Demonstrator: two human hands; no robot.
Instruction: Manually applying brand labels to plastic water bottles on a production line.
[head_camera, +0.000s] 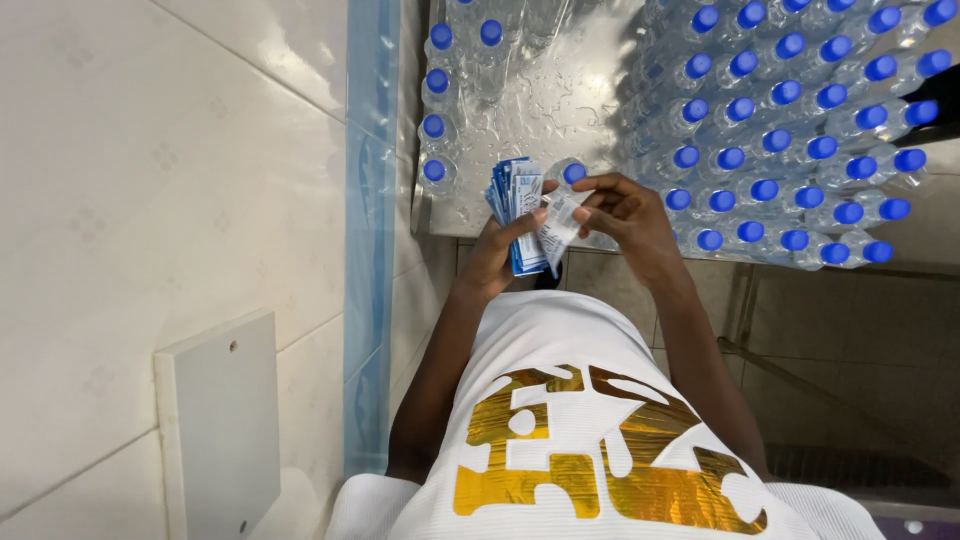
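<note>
**Desk:** What's at the far left, moving toward the metal table (560, 110)?

**Photographer:** A white tiled wall (150, 200) with a pale rectangular panel (218, 420) screwed to it, then a strip of blue film (368, 230) running down the wall's edge, just left of the table.

**Desk:** And on the table?

**Photographer:** A short column of clear bottles with blue caps (436, 110) stands along the table's left edge. A bare, wet patch of steel lies in the middle. To the right, a dense block of capped bottles (790, 120) fills the table to its right side.

**Desk:** The hands?

**Photographer:** Both are raised at the table's near edge. The left hand (497, 252) is closed around a fanned stack of blue-and-white labels (516, 205), thumb pressed on its face. The right hand (625, 215), just right of the stack, pinches a single label (560, 228) between thumb and fingertips, touching the stack. One blue cap (574, 172) shows directly behind the hands; whether either hand touches that bottle, I cannot tell.

**Desk:** Anything nearer than the table?

**Photographer:** The person's white shirt (600, 420) with a gold print, and brown floor tiles (860, 340) below the table's right half.
</note>
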